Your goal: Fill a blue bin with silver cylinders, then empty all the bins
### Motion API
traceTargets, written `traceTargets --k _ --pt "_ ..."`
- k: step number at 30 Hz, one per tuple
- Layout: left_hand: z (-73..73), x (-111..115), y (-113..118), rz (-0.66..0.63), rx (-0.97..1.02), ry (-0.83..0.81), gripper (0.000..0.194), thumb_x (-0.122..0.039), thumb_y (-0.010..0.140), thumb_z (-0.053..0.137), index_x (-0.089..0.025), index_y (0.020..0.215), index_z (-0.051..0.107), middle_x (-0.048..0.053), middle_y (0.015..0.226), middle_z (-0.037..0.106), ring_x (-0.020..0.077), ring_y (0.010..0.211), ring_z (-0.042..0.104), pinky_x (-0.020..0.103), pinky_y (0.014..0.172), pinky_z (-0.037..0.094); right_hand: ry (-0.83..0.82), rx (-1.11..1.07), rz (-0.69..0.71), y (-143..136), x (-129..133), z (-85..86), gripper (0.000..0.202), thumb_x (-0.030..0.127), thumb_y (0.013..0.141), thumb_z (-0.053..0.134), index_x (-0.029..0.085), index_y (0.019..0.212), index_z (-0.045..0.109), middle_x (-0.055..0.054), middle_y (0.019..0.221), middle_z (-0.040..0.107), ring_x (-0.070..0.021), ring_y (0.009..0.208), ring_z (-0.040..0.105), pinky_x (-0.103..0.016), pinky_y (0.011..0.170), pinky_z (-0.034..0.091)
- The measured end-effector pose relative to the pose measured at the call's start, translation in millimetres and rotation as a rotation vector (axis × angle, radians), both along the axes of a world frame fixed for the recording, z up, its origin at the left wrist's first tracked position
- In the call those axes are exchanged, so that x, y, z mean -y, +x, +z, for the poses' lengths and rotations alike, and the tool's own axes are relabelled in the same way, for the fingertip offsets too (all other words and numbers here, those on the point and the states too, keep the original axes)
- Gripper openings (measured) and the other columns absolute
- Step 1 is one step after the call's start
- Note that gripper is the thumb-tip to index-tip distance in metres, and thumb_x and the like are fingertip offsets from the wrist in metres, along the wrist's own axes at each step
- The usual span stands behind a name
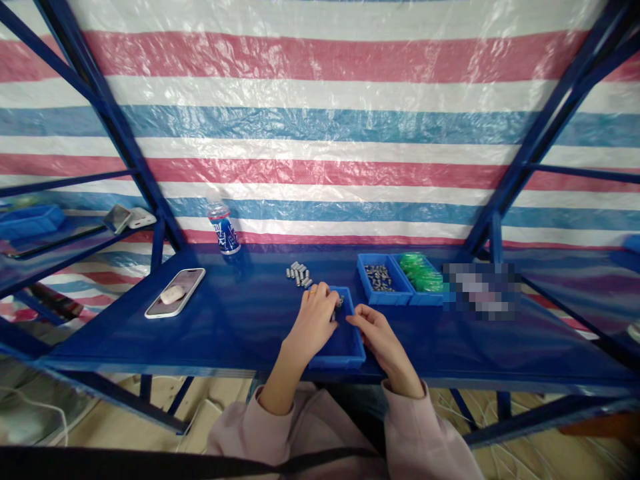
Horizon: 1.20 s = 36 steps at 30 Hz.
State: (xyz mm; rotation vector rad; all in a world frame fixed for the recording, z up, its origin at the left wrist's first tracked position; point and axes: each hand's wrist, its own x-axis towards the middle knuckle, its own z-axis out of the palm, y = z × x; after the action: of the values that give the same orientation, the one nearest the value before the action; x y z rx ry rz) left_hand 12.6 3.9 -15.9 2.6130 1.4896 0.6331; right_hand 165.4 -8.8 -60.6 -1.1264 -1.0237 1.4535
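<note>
A blue plastic bin [345,362] sits near the table's front edge, with a few small metal parts [341,302] showing at its far end. My left hand [315,317] reaches over the bin's left side, a ring on one finger. Its fingers curl down among those parts, and what lies between them is mostly hidden. At the right rim is my right hand [377,333], thumb and forefinger pinched together just over the bin's inside. Whatever the pinch holds is too small to make out. Just beyond the bin lies a loose group of short silvery metal cylinders [299,274].
Right of centre stand a blue bin of small metal pieces [380,279] and one with green plastic-wrapped items [421,272]. A phone [175,292] bearing a white case [173,294] lies left; a bottle [224,227] stands behind. Blue frame posts [493,173] flank the table.
</note>
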Motion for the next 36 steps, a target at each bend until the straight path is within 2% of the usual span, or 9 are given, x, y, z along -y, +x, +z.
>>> traceTargets --k 6,17,22,25,28,31,36 --pt "1.7 0 -1 -0.018 0.049 0.022 0.022 -0.017 0.076 0.063 -0.021 0.094 0.05 0.003 0.102 0.046 0.0213 0.102 0.046 0.036 0.088 0.037 0.004 -0.029 0.014 1 -1 -3.1 0.031 0.033 0.066 0.071 0.021 0.064 0.043 0.011 0.042 0.043 -0.0052 0.033 0.036 -0.017 0.034 0.027" --pt "1.9 -11 -3 0.042 0.057 0.03 0.014 -0.019 0.084 0.056 -0.021 0.097 0.052 0.003 0.103 0.048 0.0209 0.105 0.046 0.036 0.09 0.035 -0.014 0.004 0.001 0 3 5.6 0.033 0.035 0.067 0.071 0.022 0.063 0.04 0.012 0.041 0.04 -0.0047 0.032 0.033 -0.018 0.033 0.022" --pt "2.3 -11 -4 0.047 0.055 0.025 0.013 -0.017 0.085 0.053 -0.022 0.097 0.053 0.003 0.104 0.049 0.0204 0.106 0.046 0.035 0.091 0.035 -0.01 0.0 0.005 0 3 5.4 0.033 0.035 0.066 0.071 0.022 0.063 0.041 0.011 0.042 0.04 -0.0051 0.033 0.033 -0.019 0.034 0.024" --pt "2.6 -11 -5 0.043 0.074 0.024 0.012 -0.022 0.085 0.054 -0.022 0.097 0.053 0.003 0.103 0.049 0.0206 0.105 0.046 0.036 0.091 0.035 -0.004 -0.011 0.007 0 2 4.2 0.033 0.035 0.065 0.071 0.022 0.063 0.041 0.011 0.042 0.04 -0.0051 0.033 0.034 -0.019 0.034 0.024" --pt "2.8 -11 -7 0.026 0.086 0.011 0.02 -0.026 0.081 0.06 -0.022 0.099 0.053 0.003 0.105 0.048 0.0215 0.105 0.046 0.036 0.091 0.034 -0.003 -0.008 0.001 0 2 3.1 0.033 0.035 0.065 0.071 0.022 0.063 0.041 0.012 0.042 0.04 -0.0049 0.033 0.033 -0.018 0.033 0.023" --pt "3.5 -11 -8 0.019 0.071 0.002 0.027 -0.021 0.075 0.065 -0.022 0.099 0.053 0.003 0.107 0.047 0.0222 0.107 0.045 0.037 0.091 0.034 -0.006 0.001 -0.002 0 2 3.1 0.033 0.036 0.064 0.071 0.022 0.063 0.041 0.012 0.042 0.04 -0.0049 0.033 0.034 -0.018 0.033 0.024" --pt "4.6 -10 -7 0.03 0.055 -0.007 0.028 -0.014 0.073 0.062 -0.023 0.098 0.053 0.003 0.107 0.047 0.0219 0.107 0.045 0.036 0.091 0.034 -0.016 0.006 0.0 -1 3 4.7 0.035 0.037 0.064 0.071 0.022 0.063 0.04 0.011 0.043 0.041 -0.0055 0.034 0.034 -0.019 0.034 0.025"
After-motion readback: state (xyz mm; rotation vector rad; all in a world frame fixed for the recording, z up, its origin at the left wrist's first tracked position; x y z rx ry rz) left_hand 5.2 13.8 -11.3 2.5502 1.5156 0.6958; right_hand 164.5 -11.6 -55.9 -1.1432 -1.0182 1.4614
